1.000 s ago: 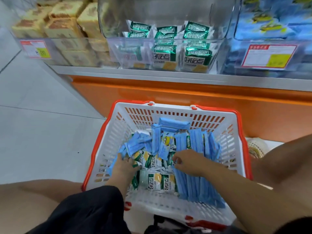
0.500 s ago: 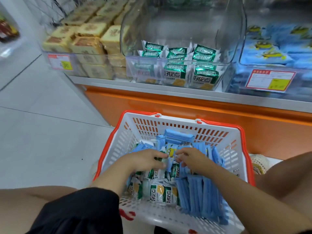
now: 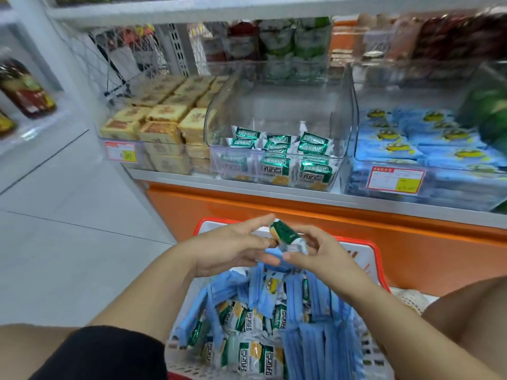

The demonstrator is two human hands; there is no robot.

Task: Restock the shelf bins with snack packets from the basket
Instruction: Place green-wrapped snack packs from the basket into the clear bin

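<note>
The shelf (image 3: 274, 192) runs across the view above an orange base panel (image 3: 219, 207). Below it stands the red-rimmed white basket (image 3: 376, 259), heaped with blue packets (image 3: 315, 344) and green-and-white packets (image 3: 252, 355). On the shelf, the clear middle bin (image 3: 349, 113) holds a low layer of the same green packets. The bin to its right (image 3: 356, 187) is full of blue ones, and the bin to its left (image 3: 142, 157) holds stacked yellow cakes. Both grips meet over the basket's far rim. The right grip (image 3: 326, 256) is curled round one green packet (image 3: 285, 233), held tilted. The left grip (image 3: 230, 248) is released, its nearly straight fingers touching that packet's end.
</note>
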